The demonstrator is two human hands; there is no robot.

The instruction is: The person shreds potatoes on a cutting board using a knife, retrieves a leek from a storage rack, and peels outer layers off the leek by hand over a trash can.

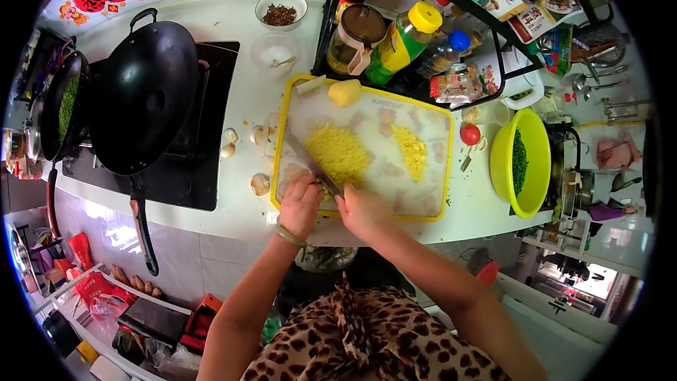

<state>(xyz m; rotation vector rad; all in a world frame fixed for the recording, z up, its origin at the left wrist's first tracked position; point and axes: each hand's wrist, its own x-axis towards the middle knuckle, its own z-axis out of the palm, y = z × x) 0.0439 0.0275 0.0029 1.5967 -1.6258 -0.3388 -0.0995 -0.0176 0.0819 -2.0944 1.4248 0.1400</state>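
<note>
My right hand point(363, 209) is wrapped around the handle of a kitchen knife point(314, 164), whose blade slants up and left over the cutting board point(430, 214). Close beside the blade, my left hand point(300, 201) is closed with its fingers bent down at the board. What lies under those fingers is hidden. Just past the knife sits a large heap of finely cut yellow food point(340, 153), perhaps potato or ginger. A smaller yellow pile point(410, 152) lies to its right. At the board's far edge rest a peeled yellow chunk point(345, 92) and a pale slice point(311, 85).
A black wok point(144, 99) stands on the cooktop point(215, 113) at left, beside a pan point(65, 109) of chopped greens. Garlic point(260, 184) lies left of the board. A black rack point(321, 42) holds bottles behind. A yellow-green basin point(501, 162) stands at right.
</note>
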